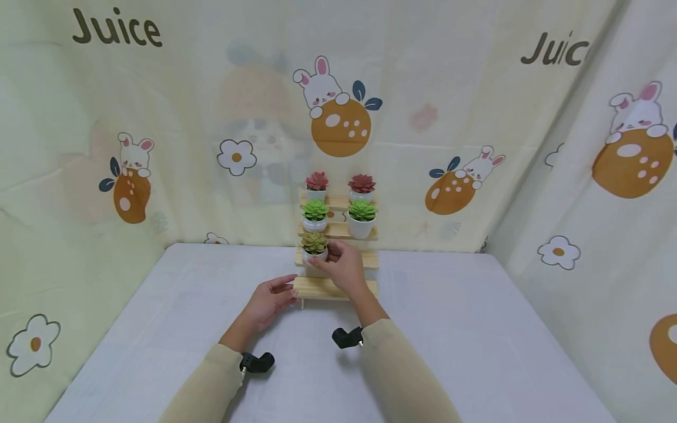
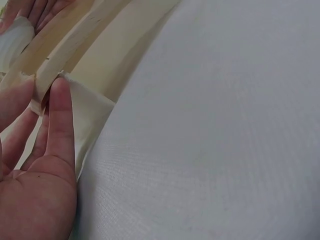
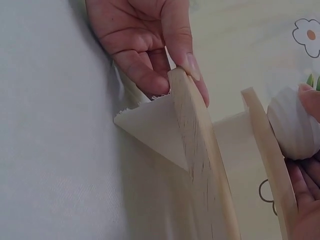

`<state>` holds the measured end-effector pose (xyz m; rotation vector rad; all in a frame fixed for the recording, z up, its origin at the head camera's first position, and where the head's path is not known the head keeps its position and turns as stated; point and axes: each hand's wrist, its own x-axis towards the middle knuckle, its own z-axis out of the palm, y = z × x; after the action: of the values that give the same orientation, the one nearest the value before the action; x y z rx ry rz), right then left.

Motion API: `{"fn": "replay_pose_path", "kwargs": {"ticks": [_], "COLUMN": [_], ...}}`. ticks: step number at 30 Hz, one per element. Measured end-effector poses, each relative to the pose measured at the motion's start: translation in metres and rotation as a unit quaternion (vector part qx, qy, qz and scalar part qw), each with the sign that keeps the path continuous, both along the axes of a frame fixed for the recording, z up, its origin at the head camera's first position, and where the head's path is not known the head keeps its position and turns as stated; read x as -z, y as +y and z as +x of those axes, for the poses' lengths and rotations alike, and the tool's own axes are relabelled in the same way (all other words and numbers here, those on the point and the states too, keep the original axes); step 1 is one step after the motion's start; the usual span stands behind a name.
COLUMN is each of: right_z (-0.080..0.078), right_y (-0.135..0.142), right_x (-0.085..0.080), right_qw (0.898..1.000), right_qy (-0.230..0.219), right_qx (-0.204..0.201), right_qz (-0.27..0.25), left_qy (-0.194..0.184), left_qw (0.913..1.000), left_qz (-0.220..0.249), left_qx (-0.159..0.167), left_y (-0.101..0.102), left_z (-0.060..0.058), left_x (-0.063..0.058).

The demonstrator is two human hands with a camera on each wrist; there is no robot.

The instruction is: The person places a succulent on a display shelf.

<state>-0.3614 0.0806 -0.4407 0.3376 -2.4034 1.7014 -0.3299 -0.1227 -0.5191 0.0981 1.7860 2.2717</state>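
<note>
A small tiered wooden plant stand (image 1: 338, 286) is on the table at the foot of the backdrop. My right hand (image 1: 345, 267) grips the white pot of an olive-green artificial succulent (image 1: 314, 242) at the left end of the second tier from the bottom. In the right wrist view this ribbed pot (image 3: 291, 125) is right at the edge of its board. With thumb and fingertips, my left hand (image 1: 270, 302) pinches the left end of the lowest board (image 3: 200, 150). Pale cloth hangs beneath that board.
Two bright green succulents (image 1: 362, 210) in white pots occupy the tier above, and two red succulents (image 1: 317, 180) the top tier. A white cloth covers the table (image 1: 449, 329). Printed curtains (image 1: 201, 117) enclose the back and sides. Each wrist carries a black camera mount (image 1: 258, 362).
</note>
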Motion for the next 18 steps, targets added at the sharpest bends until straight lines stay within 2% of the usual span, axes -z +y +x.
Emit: {"fn": "replay_pose_path", "kwargs": {"ticks": [6, 10, 14, 18], "right_z": [0.003, 0.01, 0.023, 0.036], "right_y": [-0.002, 0.0, 0.014, 0.042], "right_x": [0.0, -0.001, -0.003, -0.011], "right_qw": [1.0, 1.0, 1.0, 0.997], "right_qy": [0.003, 0.0, 0.018, 0.074], "right_qx": [-0.002, -0.001, -0.001, -0.004], "right_qz": [0.002, -0.003, -0.01, -0.012], "left_qy": [0.002, 0.016, 0.055, 0.083], "left_qw": [1.0, 0.9995, 0.9929, 0.9774], "left_qz": [0.002, -0.023, -0.106, -0.19], "left_qx": [0.001, 0.014, 0.005, -0.039], "left_y": [-0.002, -0.003, -0.007, -0.022], "left_z": [0.002, 0.004, 0.004, 0.002], "left_x": [0.001, -0.001, -0.006, -0.015]}}
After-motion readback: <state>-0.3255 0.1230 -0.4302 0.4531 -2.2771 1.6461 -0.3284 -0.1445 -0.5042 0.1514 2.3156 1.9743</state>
